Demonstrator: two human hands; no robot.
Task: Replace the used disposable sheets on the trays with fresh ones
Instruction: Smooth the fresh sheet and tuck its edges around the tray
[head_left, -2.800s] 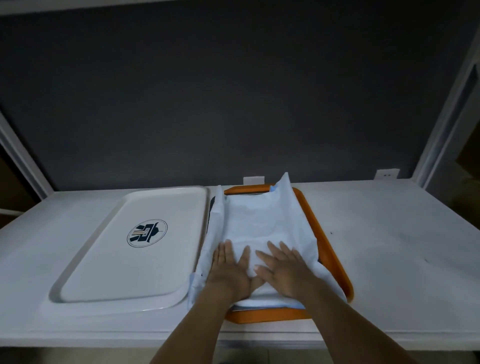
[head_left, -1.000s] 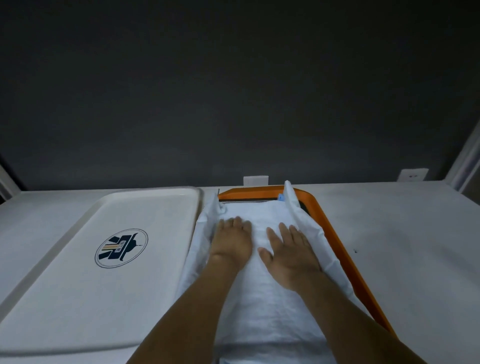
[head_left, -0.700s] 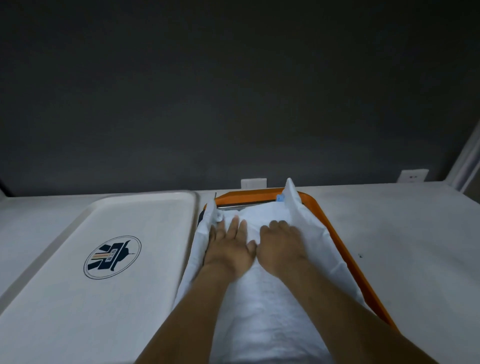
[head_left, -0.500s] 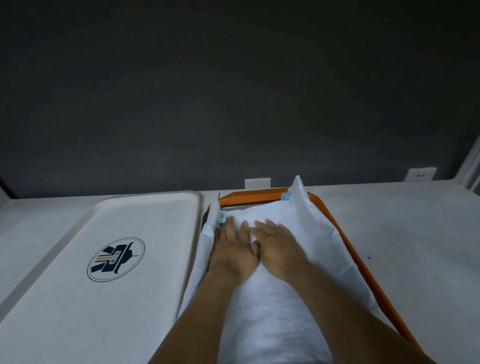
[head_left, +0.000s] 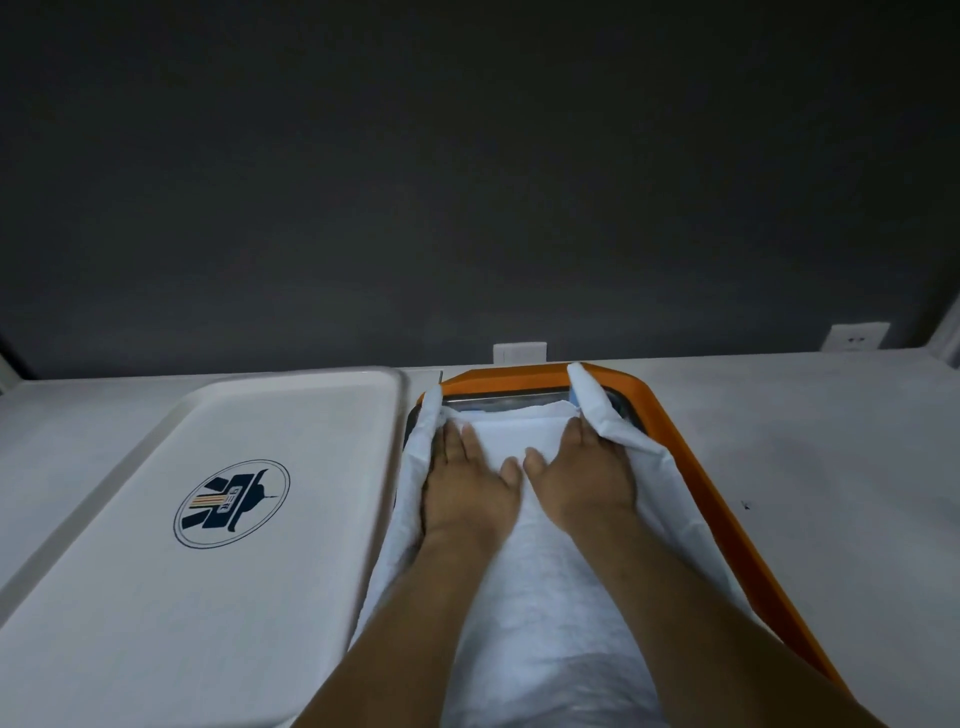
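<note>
A white disposable sheet (head_left: 545, 571) lies in the orange tray (head_left: 691, 467) in the middle of the table. Its left and right edges curl up over the tray's sides, and a strip of dark tray bottom shows at the far end. My left hand (head_left: 467, 488) lies flat on the sheet near the tray's far left side, fingers straight. My right hand (head_left: 582, 478) presses flat on the sheet toward the far right, its fingertips under the raised right fold. A white tray (head_left: 156, 597) with a round dark-blue logo (head_left: 232, 503) sits to the left, touching the sheet's edge.
The trays sit on a white table (head_left: 831, 441) against a dark grey wall. Two wall sockets, one white socket (head_left: 519, 352) behind the orange tray and another socket (head_left: 854, 335) at the far right, sit at table level. Bare table surface extends to the right.
My hands slid forward along the sheet toward the tray's far end, came together, then spread apart to the left and right sides. The sheet lies flatter in the tray.
</note>
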